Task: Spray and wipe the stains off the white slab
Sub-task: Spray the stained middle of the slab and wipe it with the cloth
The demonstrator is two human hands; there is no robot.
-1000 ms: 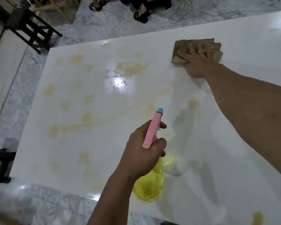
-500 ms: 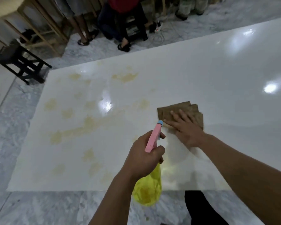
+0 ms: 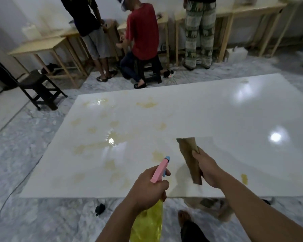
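Across the left and centre of the frame, yellowish stains (image 3: pixel 94 147) dot the white slab (image 3: pixel 208 116). Bottom centre, left hand (image 3: pixel 150 188), fingers wrapped around the spray bottle (image 3: pixel 147 222), pink nozzle aimed at the slab. Just right, right hand (image 3: pixel 208 169), fingers pinching a brown cloth (image 3: pixel 191 158), lifted above the slab's near edge.

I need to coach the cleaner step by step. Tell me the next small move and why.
Probably squeeze the spray bottle in the left hand toward the yellowish stains on the left half of the white slab. The nozzle already points that way, those stains remain, and the right hand holds the brown cloth lifted, ready to wipe afterward.
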